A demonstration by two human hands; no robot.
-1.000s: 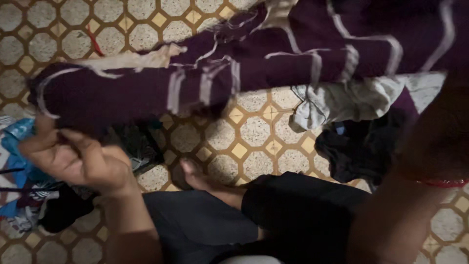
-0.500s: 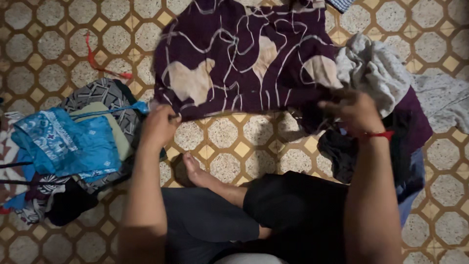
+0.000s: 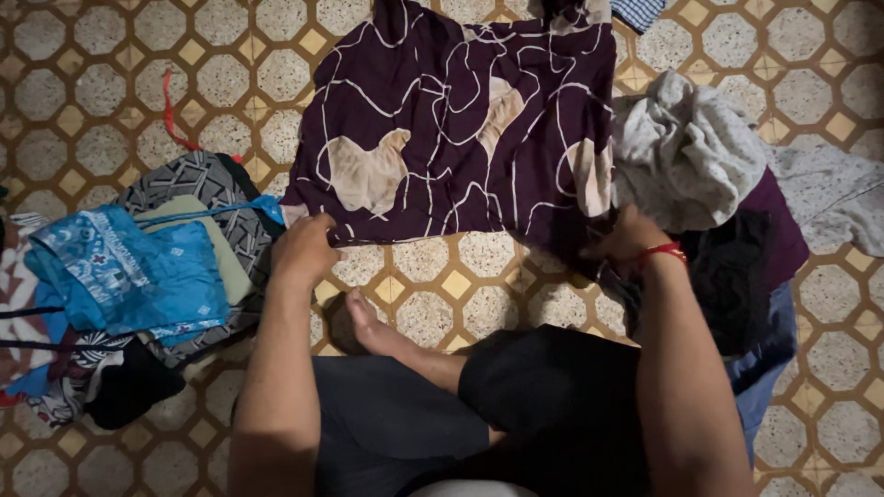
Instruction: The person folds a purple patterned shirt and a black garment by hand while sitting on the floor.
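Observation:
A dark purple cloth (image 3: 460,120) with cream patches and white curling lines lies spread flat on the tiled floor in front of me. My left hand (image 3: 304,247) grips its near left corner. My right hand (image 3: 628,239), with a red thread at the wrist, holds the near right corner down by the floor. I sit cross-legged in dark trousers, one bare foot (image 3: 366,324) just below the cloth's near edge.
A pile of folded clothes (image 3: 138,276), blue and patterned, lies at my left. Crumpled grey cloth (image 3: 691,147) and dark garments (image 3: 737,276) are heaped at my right. A red string (image 3: 175,115) lies on the patterned tile floor (image 3: 83,83).
The purple cloth was held up bunched a second ago; now it lies spread flat on the floor. Both hands came down with its near corners.

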